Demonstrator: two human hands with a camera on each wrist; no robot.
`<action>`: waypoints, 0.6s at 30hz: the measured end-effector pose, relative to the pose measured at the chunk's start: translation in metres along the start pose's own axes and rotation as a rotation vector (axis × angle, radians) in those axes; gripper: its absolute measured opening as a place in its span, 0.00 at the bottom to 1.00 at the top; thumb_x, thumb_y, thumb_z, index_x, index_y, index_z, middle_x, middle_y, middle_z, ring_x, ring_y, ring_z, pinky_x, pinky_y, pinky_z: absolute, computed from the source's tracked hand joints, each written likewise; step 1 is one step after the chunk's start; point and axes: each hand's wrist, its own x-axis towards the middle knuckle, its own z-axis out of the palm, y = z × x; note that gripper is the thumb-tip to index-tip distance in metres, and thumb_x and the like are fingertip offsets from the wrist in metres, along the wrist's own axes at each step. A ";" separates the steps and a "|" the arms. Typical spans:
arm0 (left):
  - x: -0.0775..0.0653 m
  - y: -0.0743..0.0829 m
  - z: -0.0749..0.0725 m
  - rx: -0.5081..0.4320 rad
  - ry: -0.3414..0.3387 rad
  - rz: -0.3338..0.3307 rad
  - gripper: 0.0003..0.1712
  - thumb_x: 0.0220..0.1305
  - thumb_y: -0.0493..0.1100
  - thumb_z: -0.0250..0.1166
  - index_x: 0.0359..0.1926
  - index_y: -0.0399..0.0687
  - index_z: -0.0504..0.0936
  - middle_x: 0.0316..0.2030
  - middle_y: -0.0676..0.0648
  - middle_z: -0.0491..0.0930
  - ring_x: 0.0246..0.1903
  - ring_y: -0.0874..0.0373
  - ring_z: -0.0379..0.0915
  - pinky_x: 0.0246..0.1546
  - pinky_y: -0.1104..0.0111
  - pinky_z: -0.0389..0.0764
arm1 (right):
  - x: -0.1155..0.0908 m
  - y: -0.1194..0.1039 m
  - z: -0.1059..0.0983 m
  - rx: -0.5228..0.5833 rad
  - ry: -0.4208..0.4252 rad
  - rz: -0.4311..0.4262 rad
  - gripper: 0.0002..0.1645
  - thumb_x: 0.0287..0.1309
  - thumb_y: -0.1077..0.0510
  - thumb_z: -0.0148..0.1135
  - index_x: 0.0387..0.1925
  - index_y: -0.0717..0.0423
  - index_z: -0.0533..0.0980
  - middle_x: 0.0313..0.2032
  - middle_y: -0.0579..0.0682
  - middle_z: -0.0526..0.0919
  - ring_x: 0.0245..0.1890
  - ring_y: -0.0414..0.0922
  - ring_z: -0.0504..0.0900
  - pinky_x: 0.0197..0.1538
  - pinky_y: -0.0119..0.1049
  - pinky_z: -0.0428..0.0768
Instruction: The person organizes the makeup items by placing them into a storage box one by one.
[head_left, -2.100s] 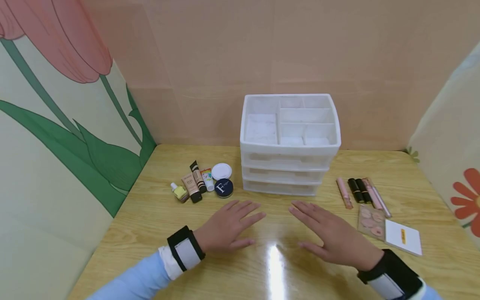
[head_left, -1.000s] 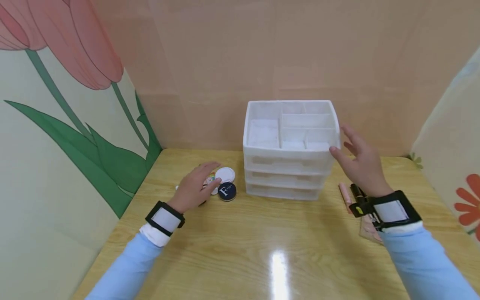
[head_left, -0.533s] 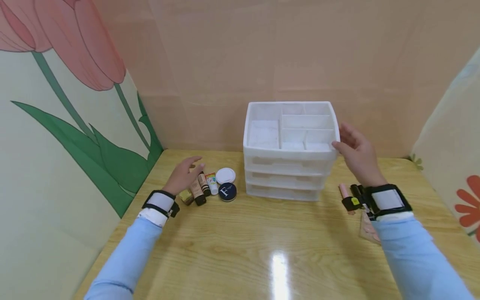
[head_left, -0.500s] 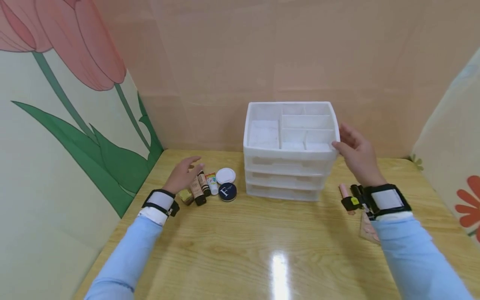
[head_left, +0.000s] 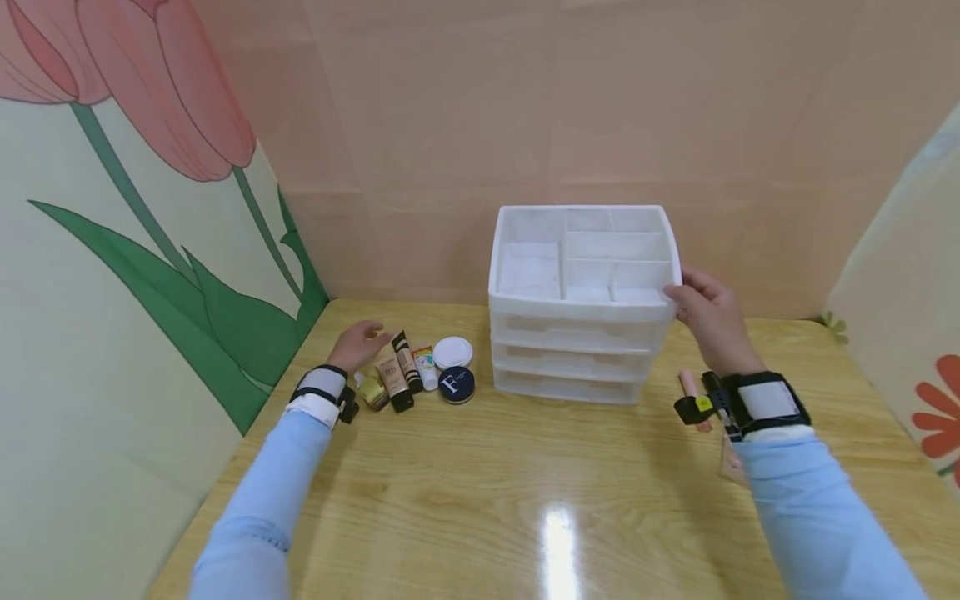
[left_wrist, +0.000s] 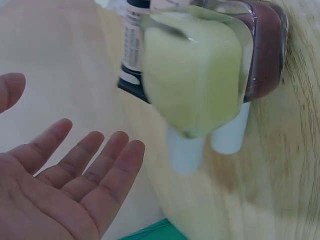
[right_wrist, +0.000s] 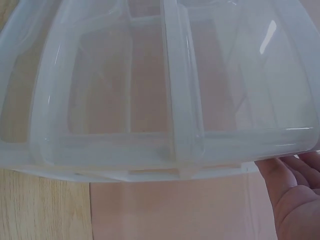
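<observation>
A white plastic drawer organizer (head_left: 581,312) stands at the back of the table, its drawers closed and its top divided into compartments. My right hand (head_left: 712,321) holds its right front corner, thumb on the front rim and fingers along the side. The organizer's clear side panel fills much of the right wrist view, with the thumb (right_wrist: 277,177) against its edge. At the left, my left hand (head_left: 358,346) hovers beside the cosmetics, fingers loosely spread and holding nothing. Nearest to it are a pale yellow bottle (left_wrist: 195,80) and a dark red bottle (left_wrist: 267,50), both white-capped.
Beside the bottles lie a BB cream tube (head_left: 393,383), a black-ended tube (head_left: 407,362), a small colourful tube (head_left: 425,367), a white round case (head_left: 453,353) and a navy compact (head_left: 457,384). A pink tube (head_left: 687,383) and a palette (head_left: 731,458) are partly hidden by my right arm.
Both hands have parted from the table's middle. My right hand has reached the organizer's side and taken hold of it; my left has moved to the cosmetics, then drawn slightly further left.
</observation>
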 end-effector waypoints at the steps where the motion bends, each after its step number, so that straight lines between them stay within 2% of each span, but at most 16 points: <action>1: 0.002 0.000 0.001 0.000 0.005 -0.011 0.33 0.72 0.54 0.53 0.67 0.34 0.66 0.62 0.31 0.68 0.60 0.39 0.65 0.58 0.50 0.69 | -0.001 0.000 -0.001 0.018 -0.001 0.003 0.33 0.69 0.47 0.55 0.70 0.55 0.64 0.65 0.54 0.67 0.55 0.45 0.71 0.45 0.21 0.76; 8: 0.021 -0.002 0.013 0.055 0.033 -0.061 0.31 0.69 0.51 0.57 0.63 0.31 0.70 0.58 0.31 0.73 0.56 0.39 0.70 0.54 0.51 0.74 | -0.002 0.006 -0.003 0.100 -0.022 -0.004 0.34 0.67 0.47 0.58 0.69 0.55 0.65 0.65 0.54 0.67 0.54 0.45 0.72 0.45 0.21 0.77; 14: 0.041 -0.011 0.029 0.138 -0.012 -0.158 0.34 0.67 0.54 0.60 0.63 0.32 0.70 0.61 0.32 0.70 0.58 0.38 0.67 0.57 0.50 0.71 | -0.004 0.010 -0.002 0.040 -0.043 0.006 0.34 0.68 0.43 0.55 0.71 0.49 0.64 0.68 0.53 0.65 0.56 0.45 0.72 0.47 0.22 0.76; 18: 0.045 -0.013 0.034 0.165 -0.041 -0.201 0.37 0.66 0.55 0.60 0.64 0.31 0.68 0.61 0.32 0.70 0.57 0.39 0.68 0.56 0.51 0.72 | -0.006 0.011 0.000 0.000 -0.056 0.017 0.34 0.69 0.41 0.52 0.72 0.46 0.63 0.68 0.52 0.64 0.57 0.45 0.70 0.49 0.23 0.75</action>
